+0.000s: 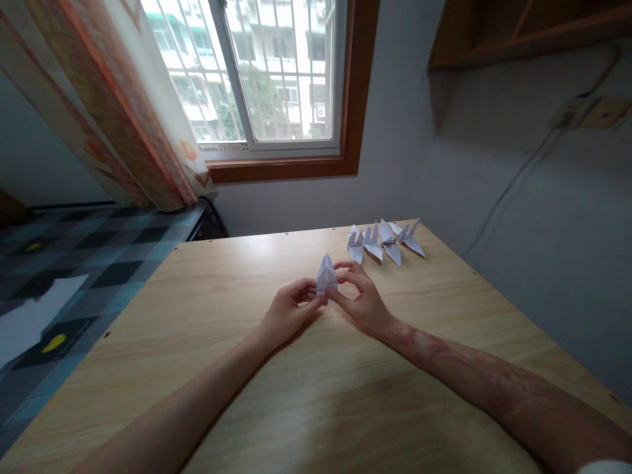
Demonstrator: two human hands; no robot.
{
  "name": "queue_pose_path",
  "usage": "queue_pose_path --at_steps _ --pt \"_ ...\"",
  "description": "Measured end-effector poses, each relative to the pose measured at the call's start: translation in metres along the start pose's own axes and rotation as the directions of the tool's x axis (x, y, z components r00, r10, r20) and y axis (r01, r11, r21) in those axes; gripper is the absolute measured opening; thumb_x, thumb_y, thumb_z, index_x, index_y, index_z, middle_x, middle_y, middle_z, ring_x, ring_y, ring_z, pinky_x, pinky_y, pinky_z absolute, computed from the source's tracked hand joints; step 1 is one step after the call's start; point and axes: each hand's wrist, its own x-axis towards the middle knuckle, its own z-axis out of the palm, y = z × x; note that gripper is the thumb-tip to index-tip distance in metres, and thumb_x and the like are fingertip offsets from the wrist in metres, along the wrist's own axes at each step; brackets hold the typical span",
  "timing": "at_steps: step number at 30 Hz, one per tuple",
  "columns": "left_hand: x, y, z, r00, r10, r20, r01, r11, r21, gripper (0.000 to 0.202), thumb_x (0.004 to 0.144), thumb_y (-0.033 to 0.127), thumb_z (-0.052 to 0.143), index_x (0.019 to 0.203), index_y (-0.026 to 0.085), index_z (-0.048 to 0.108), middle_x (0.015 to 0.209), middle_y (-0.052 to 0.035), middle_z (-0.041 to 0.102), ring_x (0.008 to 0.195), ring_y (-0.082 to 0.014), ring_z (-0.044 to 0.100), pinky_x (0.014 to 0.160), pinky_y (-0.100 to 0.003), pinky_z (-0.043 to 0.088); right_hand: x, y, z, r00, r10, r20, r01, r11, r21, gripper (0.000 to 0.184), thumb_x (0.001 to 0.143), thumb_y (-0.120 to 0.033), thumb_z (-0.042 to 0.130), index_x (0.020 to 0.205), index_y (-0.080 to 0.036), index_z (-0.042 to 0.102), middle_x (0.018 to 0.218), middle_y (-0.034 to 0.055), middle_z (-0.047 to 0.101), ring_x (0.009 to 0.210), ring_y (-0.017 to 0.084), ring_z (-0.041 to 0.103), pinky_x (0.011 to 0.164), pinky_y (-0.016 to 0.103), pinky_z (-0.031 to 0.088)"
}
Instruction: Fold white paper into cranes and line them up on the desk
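Observation:
A small piece of folded white paper (pixel 326 276), pointed at the top, stands upright between my two hands above the middle of the wooden table. My left hand (pixel 292 304) pinches its lower left corner between thumb and fingers. From the other side, my right hand (pixel 360 295) holds its lower right part, the thumb in front and the index finger curled at the edge. The fingers behind the paper are partly hidden. Just beyond my right hand, several folded white paper cranes (pixel 390 245) stand in a row near the table's far right corner.
The light wooden table (pixel 237 395) meets the wall at the right. To the left is a bed with a checked cover (pixel 108 263), where white paper sheets (pixel 39 319) lie. A barred window (pixel 276 79) and a curtain (pixel 118 99) are behind. A cable (pixel 508 184) hangs from a wall socket.

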Motion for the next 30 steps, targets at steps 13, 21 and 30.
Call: queue_pose_path --at_steps 13,21,30 --pt "0.008 -0.002 -0.009 0.996 -0.057 -0.068 0.044 0.982 -0.184 0.042 0.086 0.048 0.091 0.111 0.015 0.085 0.115 -0.013 0.086 0.111 -0.0294 0.08 0.106 -0.041 0.061 0.001 -0.004 -0.002 0.993 0.057 0.1 -0.061 0.997 0.044 0.018 0.103 -0.019 0.068 0.106 -0.026 0.085 0.117 0.0065 0.073 0.111 0.022 0.07 0.102 0.039 0.057" --pt "0.009 -0.006 -0.007 0.993 -0.064 -0.096 0.045 0.98 -0.195 0.043 0.08 0.044 0.098 0.107 0.015 0.083 0.105 -0.0115 0.087 0.098 -0.0268 0.083 0.098 -0.041 0.066 -0.005 0.006 0.006 0.995 0.095 0.027 -0.097 0.99 0.104 0.02 0.1 -0.028 0.077 0.117 -0.027 0.067 0.11 0.0023 0.068 0.084 0.017 0.066 0.081 0.035 0.059" --pt "0.005 -0.003 -0.005 0.994 -0.064 -0.092 0.05 0.988 -0.144 0.04 0.083 0.045 0.096 0.105 0.015 0.082 0.103 -0.0105 0.087 0.092 -0.024 0.082 0.088 -0.035 0.065 -0.008 0.012 0.007 0.992 0.125 0.011 -0.126 0.984 0.123 0.076 0.095 -0.032 0.084 0.159 -0.038 0.044 0.137 0.0069 0.064 0.082 0.017 0.068 0.091 0.042 0.064"
